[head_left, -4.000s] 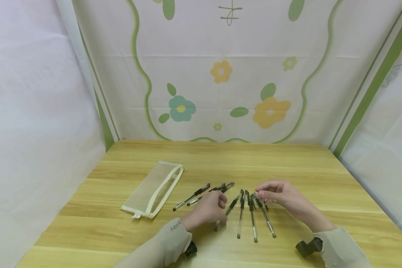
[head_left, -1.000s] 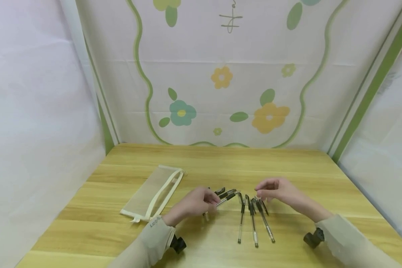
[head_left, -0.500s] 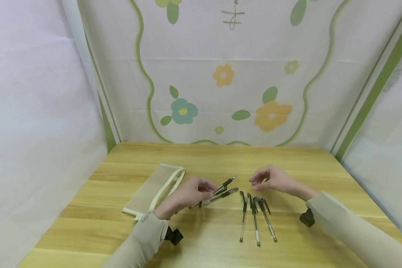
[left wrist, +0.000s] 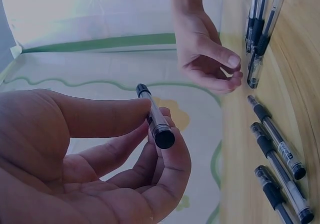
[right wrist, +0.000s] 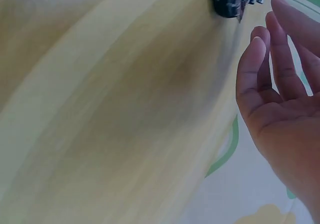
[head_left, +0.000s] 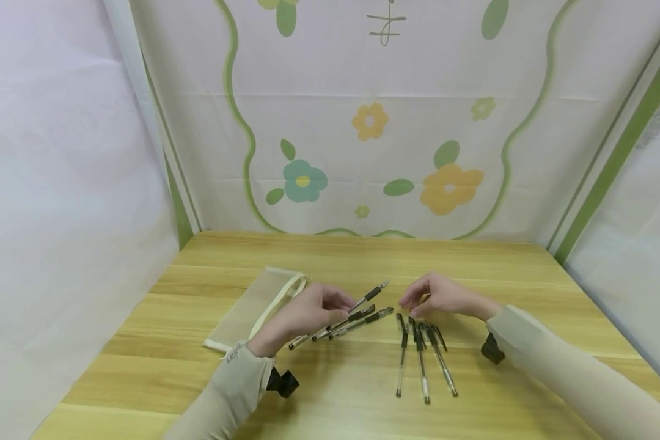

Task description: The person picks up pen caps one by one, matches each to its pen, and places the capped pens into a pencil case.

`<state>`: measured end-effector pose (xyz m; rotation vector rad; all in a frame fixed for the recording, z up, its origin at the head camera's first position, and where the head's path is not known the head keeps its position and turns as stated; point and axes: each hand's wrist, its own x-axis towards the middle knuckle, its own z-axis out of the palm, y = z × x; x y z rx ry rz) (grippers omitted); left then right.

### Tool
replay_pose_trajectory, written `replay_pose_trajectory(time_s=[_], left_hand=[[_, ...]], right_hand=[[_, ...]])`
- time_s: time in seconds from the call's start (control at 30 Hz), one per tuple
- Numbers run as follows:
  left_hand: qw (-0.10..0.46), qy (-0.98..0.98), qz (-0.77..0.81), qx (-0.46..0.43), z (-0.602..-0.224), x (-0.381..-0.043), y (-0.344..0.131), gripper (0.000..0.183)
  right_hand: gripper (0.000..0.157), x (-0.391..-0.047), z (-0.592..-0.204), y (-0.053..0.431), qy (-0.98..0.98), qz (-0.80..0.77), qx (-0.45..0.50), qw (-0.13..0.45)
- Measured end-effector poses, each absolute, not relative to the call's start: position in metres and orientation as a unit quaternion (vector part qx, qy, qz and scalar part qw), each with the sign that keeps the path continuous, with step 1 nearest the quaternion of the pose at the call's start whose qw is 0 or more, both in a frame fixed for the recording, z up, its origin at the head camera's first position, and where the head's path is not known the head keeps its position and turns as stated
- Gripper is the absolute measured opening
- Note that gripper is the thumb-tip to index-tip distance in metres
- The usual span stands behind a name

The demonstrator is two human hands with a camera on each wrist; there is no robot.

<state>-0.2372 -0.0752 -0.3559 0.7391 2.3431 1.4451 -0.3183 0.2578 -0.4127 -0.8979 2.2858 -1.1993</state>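
My left hand (head_left: 308, 313) pinches a gel pen (head_left: 371, 294) with a black grip between thumb and fingers, raised above the table with its pale tip pointing up and right. In the left wrist view, the pen's black end (left wrist: 164, 137) faces the camera. Beneath it, several similar pens (head_left: 363, 325) lie slanted on the wood. My right hand (head_left: 440, 296) hovers by the upper ends of another fanned group of pens (head_left: 420, 360), its fingers loosely bent. In the right wrist view, nothing shows between the right fingers (right wrist: 282, 63).
A beige mesh zip pouch (head_left: 247, 308) lies behind my left hand, partly hidden by it. A small black piece (head_left: 440, 337) sits beside the right-hand pens. The wooden table (head_left: 489, 269) ends at a flower-printed cloth wall (head_left: 330, 134).
My left hand has carried the pen from the right-hand group up and left, over the slanted pens, and its tip now points higher. My right hand has shifted left.
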Motion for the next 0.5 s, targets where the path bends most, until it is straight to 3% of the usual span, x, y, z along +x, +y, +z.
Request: replay_pose_trajectory(time_s=[0.5], left_hand=[[0.151,0.815,0.5,0.253,-0.356,-0.238,-0.075,0.019]], right_hand=[[0.021,-0.327,-0.418,0.241,0.812,-0.387,-0.383,0.212]])
